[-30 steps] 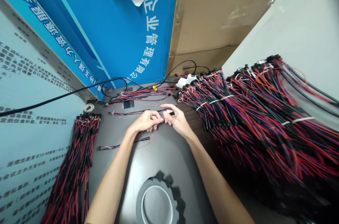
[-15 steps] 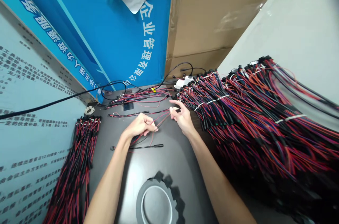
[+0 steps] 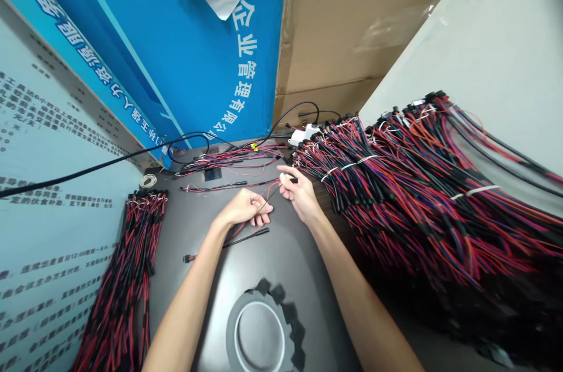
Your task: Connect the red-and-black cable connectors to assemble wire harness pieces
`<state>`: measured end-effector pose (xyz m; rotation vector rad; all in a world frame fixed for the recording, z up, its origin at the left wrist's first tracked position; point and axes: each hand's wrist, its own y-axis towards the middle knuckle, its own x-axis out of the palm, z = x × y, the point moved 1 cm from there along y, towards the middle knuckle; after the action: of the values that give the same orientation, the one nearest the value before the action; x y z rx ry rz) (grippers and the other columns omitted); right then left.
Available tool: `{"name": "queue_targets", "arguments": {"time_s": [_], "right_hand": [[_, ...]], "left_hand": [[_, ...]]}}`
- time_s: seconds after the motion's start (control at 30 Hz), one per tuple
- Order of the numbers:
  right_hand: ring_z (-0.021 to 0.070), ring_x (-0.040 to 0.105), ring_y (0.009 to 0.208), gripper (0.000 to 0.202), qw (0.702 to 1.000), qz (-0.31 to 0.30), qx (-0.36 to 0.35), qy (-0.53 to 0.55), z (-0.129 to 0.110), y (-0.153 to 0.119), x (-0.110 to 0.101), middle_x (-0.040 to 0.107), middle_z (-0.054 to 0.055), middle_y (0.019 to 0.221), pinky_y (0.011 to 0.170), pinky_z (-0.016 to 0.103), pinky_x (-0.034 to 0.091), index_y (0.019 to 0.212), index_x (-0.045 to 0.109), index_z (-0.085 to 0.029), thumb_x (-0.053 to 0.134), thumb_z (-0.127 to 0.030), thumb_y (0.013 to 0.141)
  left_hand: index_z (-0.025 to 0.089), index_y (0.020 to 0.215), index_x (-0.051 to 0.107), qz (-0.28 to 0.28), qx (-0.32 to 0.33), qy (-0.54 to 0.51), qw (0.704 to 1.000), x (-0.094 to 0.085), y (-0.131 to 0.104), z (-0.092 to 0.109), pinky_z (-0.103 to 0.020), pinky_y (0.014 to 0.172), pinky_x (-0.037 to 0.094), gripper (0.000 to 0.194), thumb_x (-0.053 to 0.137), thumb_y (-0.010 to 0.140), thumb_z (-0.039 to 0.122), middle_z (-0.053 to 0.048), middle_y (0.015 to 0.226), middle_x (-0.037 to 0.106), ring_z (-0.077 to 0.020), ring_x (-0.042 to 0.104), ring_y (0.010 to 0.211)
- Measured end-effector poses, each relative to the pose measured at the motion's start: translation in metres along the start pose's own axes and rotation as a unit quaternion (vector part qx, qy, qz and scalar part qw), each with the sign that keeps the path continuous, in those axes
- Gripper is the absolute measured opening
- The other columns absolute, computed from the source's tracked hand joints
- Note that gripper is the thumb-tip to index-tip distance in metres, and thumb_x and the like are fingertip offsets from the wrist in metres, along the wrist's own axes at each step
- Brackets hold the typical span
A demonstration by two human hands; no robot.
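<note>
Thin red and black wires [image 3: 271, 187] run between my two hands above the grey table. My left hand [image 3: 248, 206] is closed on the wires, thumb and index finger pinched, the other fingers curled below. My right hand [image 3: 299, 193] pinches the other end, where a small dark piece, perhaps a connector, shows between thumb and fingers; its exact shape is hidden. Under my left hand lies a wire harness [image 3: 246, 238] with a black plug at its left end. Behind both hands another red and black harness [image 3: 215, 188] stretches across the table.
A roll of dark tape [image 3: 231, 334] with cut pieces round its edge lies in front. Large bundled harnesses [image 3: 396, 184] are heaped at right, another bundle [image 3: 136, 266] at left. Loose wires [image 3: 237, 156] lie at the back by a blue board [image 3: 197, 55]. A black cable [image 3: 88, 168] crosses at left.
My left hand has moved right, closer to my right hand, and the wire stretch between them is shorter. The harness below has shifted and now lies tilted.
</note>
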<state>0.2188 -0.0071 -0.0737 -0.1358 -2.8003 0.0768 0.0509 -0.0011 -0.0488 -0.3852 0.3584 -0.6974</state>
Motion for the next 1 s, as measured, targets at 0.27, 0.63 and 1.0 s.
{"name": "queue_targets", "arguments": {"time_s": [0.27, 0.63, 1.0], "right_hand": [[0.0079, 0.035, 0.053, 0.057, 0.993, -0.029, 0.017, 0.114, -0.003, -0.001, 0.003, 0.038, -0.004, 0.068, 0.046, 0.021, 0.025, 0.114, 0.055, -0.022, 0.075, -0.041, 0.065], [0.0078, 0.034, 0.052, 0.055, 0.992, -0.014, 0.04, 0.117, -0.002, 0.001, -0.002, 0.04, -0.006, 0.06, 0.047, 0.021, 0.025, 0.107, 0.055, -0.019, 0.078, -0.041, 0.063], [0.0046, 0.039, 0.049, 0.046, 0.981, 0.004, 0.058, 0.185, -0.005, 0.001, -0.004, 0.046, -0.006, 0.055, 0.045, 0.016, 0.029, 0.094, 0.065, -0.018, 0.087, -0.032, 0.055]], "left_hand": [[0.004, 0.09, 0.065, -0.054, -0.014, -0.045, 0.997, 0.002, 0.001, 0.0, -0.026, 0.062, 0.053, 0.034, 0.077, 0.073, 0.031, -0.014, 0.08, 0.07, -0.0137, 0.065, 0.062], [0.009, 0.103, 0.062, -0.041, 0.106, 0.182, 0.977, 0.009, -0.005, 0.011, -0.024, 0.064, 0.048, 0.058, 0.087, 0.052, 0.022, -0.004, 0.079, 0.067, -0.0135, 0.062, 0.067], [0.01, 0.084, 0.06, -0.049, 0.118, 0.147, 0.981, 0.003, -0.01, 0.014, -0.021, 0.06, 0.044, 0.028, 0.059, 0.057, 0.005, -0.004, 0.08, 0.066, -0.0104, 0.056, 0.065]]}}
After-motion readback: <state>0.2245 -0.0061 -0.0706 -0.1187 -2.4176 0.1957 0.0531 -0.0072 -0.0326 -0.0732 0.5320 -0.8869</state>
